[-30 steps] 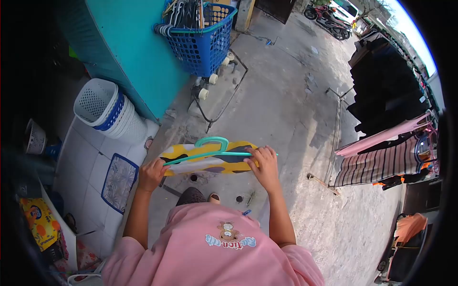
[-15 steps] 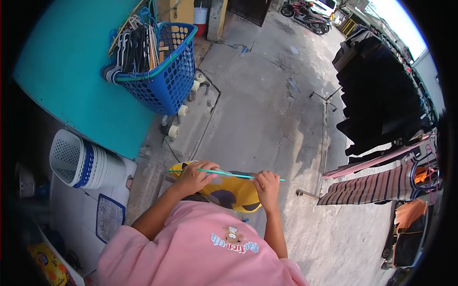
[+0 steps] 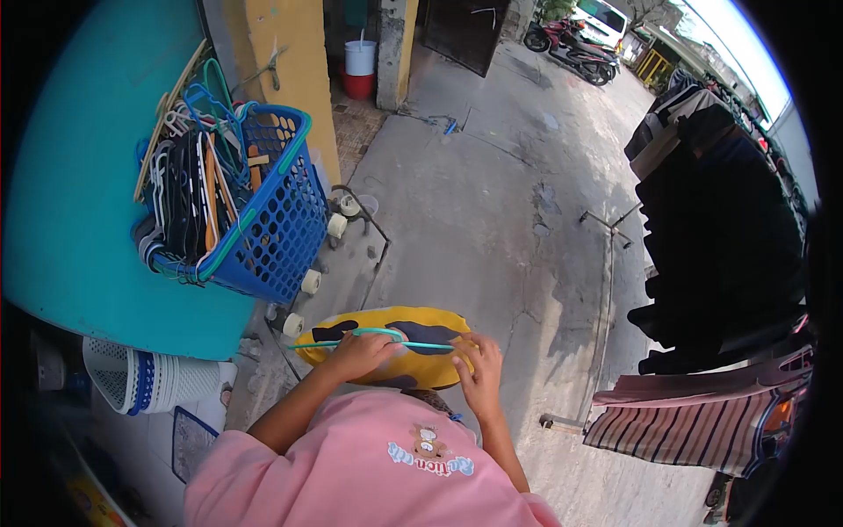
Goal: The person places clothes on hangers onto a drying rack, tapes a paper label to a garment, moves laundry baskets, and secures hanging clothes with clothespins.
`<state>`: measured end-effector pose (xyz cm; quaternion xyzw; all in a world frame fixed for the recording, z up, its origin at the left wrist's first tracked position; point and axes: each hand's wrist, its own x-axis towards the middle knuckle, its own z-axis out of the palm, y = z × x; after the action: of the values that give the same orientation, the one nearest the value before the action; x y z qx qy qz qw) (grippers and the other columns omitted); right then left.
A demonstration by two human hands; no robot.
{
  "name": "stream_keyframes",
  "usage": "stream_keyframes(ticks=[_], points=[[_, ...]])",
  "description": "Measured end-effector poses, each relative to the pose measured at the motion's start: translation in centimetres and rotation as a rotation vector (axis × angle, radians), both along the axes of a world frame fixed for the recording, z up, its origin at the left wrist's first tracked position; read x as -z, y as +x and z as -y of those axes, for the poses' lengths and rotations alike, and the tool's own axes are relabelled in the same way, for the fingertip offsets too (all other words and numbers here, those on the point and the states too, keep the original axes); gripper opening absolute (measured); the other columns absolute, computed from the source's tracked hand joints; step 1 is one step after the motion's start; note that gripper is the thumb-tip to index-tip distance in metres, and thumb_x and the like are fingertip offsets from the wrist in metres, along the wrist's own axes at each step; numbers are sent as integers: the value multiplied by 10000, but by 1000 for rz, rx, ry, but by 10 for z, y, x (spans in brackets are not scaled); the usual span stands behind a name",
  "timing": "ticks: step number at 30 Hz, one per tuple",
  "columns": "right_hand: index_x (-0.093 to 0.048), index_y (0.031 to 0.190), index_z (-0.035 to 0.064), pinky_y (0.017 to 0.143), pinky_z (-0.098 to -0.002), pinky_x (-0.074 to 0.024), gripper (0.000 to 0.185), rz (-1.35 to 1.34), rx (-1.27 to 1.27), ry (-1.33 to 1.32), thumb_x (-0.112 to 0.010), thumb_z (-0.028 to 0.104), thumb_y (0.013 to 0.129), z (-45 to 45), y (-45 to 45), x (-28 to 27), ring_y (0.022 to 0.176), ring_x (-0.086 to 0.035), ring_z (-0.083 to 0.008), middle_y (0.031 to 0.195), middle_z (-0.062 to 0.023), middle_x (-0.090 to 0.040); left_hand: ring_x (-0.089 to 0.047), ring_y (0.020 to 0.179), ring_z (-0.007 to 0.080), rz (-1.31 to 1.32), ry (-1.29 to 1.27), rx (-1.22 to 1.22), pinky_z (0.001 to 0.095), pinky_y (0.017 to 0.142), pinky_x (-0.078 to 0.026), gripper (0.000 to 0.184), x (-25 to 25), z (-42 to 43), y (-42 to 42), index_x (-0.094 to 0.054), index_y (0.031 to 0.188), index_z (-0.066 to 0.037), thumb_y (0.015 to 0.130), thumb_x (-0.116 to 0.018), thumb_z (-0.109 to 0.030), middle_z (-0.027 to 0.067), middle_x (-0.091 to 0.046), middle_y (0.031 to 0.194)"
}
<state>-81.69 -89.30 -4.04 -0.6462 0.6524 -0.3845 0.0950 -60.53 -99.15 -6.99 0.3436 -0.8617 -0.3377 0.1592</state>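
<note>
A yellow cloth with dark and white patches (image 3: pixel 421 371) hangs in front of my pink shirt, on a thin mint-green hanger (image 3: pixel 428 345). My left hand (image 3: pixel 365 353) is closed round the hanger near its hook, at the left part of the cloth. At the right end of the hanger, my right hand (image 3: pixel 478 362) has its thumb and fingers on the hanger and the cloth edge. The palms and the lower part of the cloth are partly hidden.
A blue basket (image 3: pixel 285 215) full of hangers (image 3: pixel 189 189) stands on a teal surface (image 3: pixel 79 176). White baskets (image 3: pixel 180 384) are stacked at lower left. Dark clothes (image 3: pixel 729 228) and a striped cloth (image 3: pixel 676 436) hang on the right. A motorcycle (image 3: pixel 575 54) is parked far back.
The view has swung left, bringing the blue basket closer. My left hand has moved from the hanger's left end to near its hook. My right hand stays at the right end.
</note>
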Motion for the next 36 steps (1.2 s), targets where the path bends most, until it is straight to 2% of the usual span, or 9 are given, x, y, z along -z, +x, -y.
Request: stream_keyframes(ticks=[3,5,7,9,23,26,30,32,36], points=[[-586,967,74,856,-378,-355,226,332,-198,90,-575,179,768,43,-35,-25,988,-477,-251,1021,-80,-546,-573,596,210,1,146,-140,315,565,-438,159,-20,43,-33,-561,936,-87,836,-491,-187,98,-572,673],[-505,1146,87,912,-389,-318,416,781,-767,588,-512,339,815,76,-60,-49,1112,-408,-272,1188,-109,-465,-579,605,202,-56,96,-210,311,570,-443,158,-18,72,-49,-560,936,-87,836,-495,-193,97,-576,686],[-317,1304,111,995,-417,-206,625,903,-1237,524,-404,506,827,103,-64,-54,1256,-218,-295,1367,-148,-221,-585,618,201,-109,95,-266,310,576,-448,154,-23,98,-63,-557,935,-87,833,-502,-190,93,-583,701],[-171,1354,128,1031,-422,-77,702,555,-1652,532,-331,564,828,128,-59,-69,1305,11,-291,1409,-158,12,-588,615,198,-77,68,-310,310,573,-449,150,-32,121,-72,-555,937,-86,832,-508,-183,88,-588,714],[-147,1356,108,1033,-397,-67,704,417,-1954,762,-393,510,833,358,-75,-56,1305,43,-285,1405,-167,69,-604,694,178,-95,184,-572,291,587,-460,182,-7,265,-73,-533,982,-102,808,-537,-154,67,-597,759],[-219,1339,96,1006,-344,-198,618,534,-1840,1167,-427,412,851,408,-67,-67,1286,-156,-284,1390,-171,-151,-597,736,240,-111,87,-661,317,607,-461,199,-7,268,-68,-527,981,-110,786,-556,-139,73,-592,823],[-348,1277,64,955,-335,-292,517,243,-1926,1075,-448,351,859,483,-49,-44,1165,-376,-262,1263,-159,-396,-589,727,252,-136,127,-867,319,612,-452,228,-3,262,-59,-521,983,-100,767,-585,-132,85,-587,822],[-454,1174,7,816,-303,-405,408,432,-1748,1324,-481,261,856,529,-36,-51,922,-548,-184,1106,-131,-533,-587,708,245,-217,154,-1052,311,600,-444,205,-1,252,-64,-540,971,-86,777,-584,-131,93,-590,800],[-519,1059,28,703,-265,-407,306,542,-1586,1399,-465,252,858,637,3,-25,819,-554,-141,933,-94,-597,-597,683,215,-175,130,-1408,305,592,-453,191,-1,246,-86,-553,970,-61,790,-571,-121,112,-603,834]])
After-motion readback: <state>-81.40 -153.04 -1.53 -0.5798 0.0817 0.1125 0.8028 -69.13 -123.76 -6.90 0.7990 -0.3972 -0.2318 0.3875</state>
